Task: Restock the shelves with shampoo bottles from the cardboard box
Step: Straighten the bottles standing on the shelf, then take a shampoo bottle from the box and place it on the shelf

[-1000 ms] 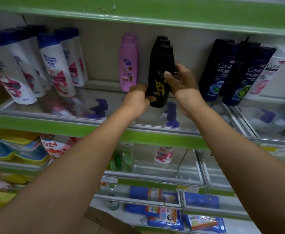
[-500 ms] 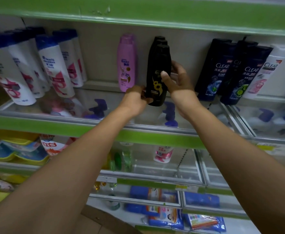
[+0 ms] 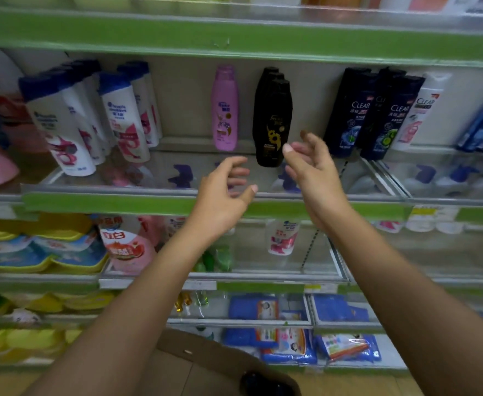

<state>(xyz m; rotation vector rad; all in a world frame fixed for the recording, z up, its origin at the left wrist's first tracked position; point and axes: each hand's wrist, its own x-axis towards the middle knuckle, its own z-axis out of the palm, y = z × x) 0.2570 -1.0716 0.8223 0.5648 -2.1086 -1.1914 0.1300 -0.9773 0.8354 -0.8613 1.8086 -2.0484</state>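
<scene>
Shampoo bottle (image 3: 273, 124) just beyond open fingers (image 3: 297, 148)

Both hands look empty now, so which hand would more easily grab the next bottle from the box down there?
Probably the left hand. Both hands are open and clear of the black bottle on the shelf. The cardboard box sits low, between the arms, nearer the left forearm, while the right hand is higher and farther in.

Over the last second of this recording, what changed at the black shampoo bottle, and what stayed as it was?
Both hands let go of the front black bottle and drew back toward the shelf's front edge: the left hand and the right hand now hover open and apart from it. The bottle stays upright in its row beside the pink bottle; the white bottles and dark Clear bottles have not moved.
</scene>
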